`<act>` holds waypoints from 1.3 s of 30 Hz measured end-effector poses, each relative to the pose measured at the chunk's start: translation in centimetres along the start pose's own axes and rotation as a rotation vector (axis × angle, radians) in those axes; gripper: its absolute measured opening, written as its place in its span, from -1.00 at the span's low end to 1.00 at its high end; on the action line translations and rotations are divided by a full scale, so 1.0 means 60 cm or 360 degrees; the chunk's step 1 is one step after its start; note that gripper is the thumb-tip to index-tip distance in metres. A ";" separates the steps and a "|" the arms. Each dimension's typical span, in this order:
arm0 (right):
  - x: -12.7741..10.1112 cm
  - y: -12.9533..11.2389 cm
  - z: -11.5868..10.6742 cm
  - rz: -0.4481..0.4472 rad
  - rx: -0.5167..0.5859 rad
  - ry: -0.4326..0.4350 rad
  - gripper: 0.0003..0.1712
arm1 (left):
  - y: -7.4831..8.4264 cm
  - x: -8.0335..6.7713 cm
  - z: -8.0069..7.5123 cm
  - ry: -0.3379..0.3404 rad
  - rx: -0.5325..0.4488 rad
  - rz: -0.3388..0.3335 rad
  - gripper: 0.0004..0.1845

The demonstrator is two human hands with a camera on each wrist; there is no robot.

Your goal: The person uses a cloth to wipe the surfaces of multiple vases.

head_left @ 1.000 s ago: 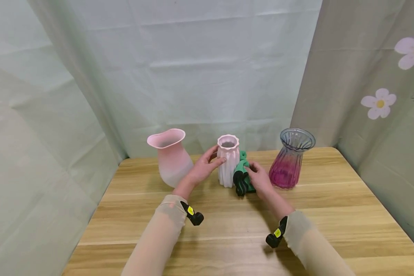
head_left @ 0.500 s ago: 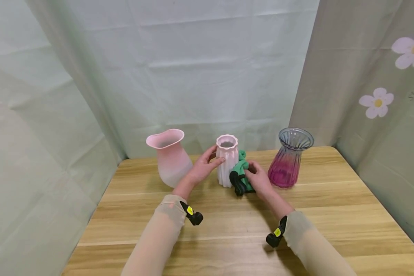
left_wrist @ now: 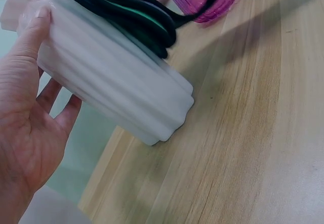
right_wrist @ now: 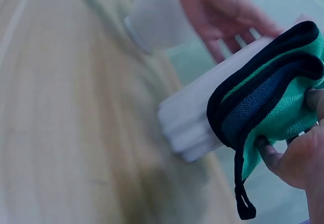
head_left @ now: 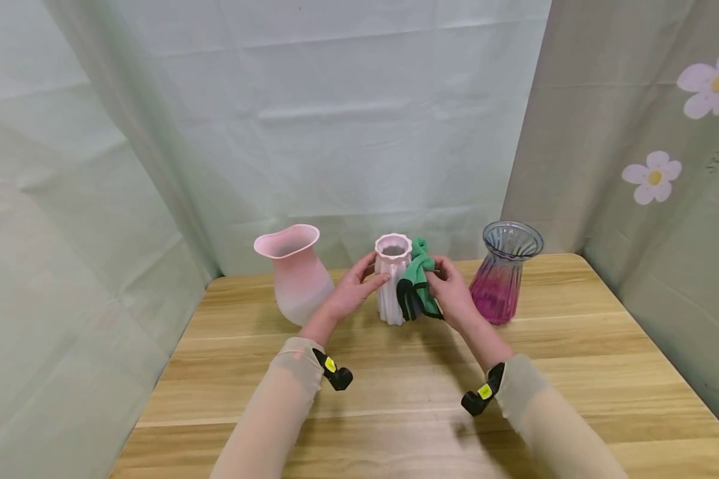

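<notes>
Near the middle of the worktop's far edge, a white ribbed vase is standing upright, and a folded green cloth with black trim is pressing against its right side, lifted off the wood. The right hand is gripping that cloth, its fingers curling round the folds while a black loop is dangling below. The left hand is steadying the vase from the other side, its fingers lying nearly straight against the ribs and the thumb resting up near the rim. Just left of the vase, close to the far-left corner, a pink wide-mouthed vase is standing. Towards the far-right corner a ribbed glass vase tinted magenta at the bottom is standing just beside the right hand. The wooden worktop is stretching towards the near edge, with pale green curtains hanging behind it.
</notes>
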State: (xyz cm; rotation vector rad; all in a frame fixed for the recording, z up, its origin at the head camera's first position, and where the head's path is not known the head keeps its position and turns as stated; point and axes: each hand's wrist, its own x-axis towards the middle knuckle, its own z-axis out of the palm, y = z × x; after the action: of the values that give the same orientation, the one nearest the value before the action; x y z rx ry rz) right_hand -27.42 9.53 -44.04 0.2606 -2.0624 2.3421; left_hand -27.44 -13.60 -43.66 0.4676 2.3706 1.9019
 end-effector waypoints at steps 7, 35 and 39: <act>0.012 -0.028 0.002 -0.0081 -0.0035 -0.0009 -0.71 | -0.002 0.002 -0.001 -0.0008 -0.0012 0.0010 -0.29; -0.013 0.047 -0.010 0.0082 -0.0172 0.0016 -0.73 | 0.000 0.000 0.001 0.0015 0.0012 -0.0025 -0.29; -0.017 0.076 -0.016 0.0117 -0.0262 0.0049 -0.76 | 0.002 -0.001 0.001 0.0009 0.0024 -0.0034 -0.27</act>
State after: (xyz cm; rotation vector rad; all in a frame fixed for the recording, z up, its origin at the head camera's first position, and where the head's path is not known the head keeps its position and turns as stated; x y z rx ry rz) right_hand -27.08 9.97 -48.77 0.1479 -2.2707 2.1819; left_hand -27.35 -13.54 -43.56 0.4366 2.3851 1.8800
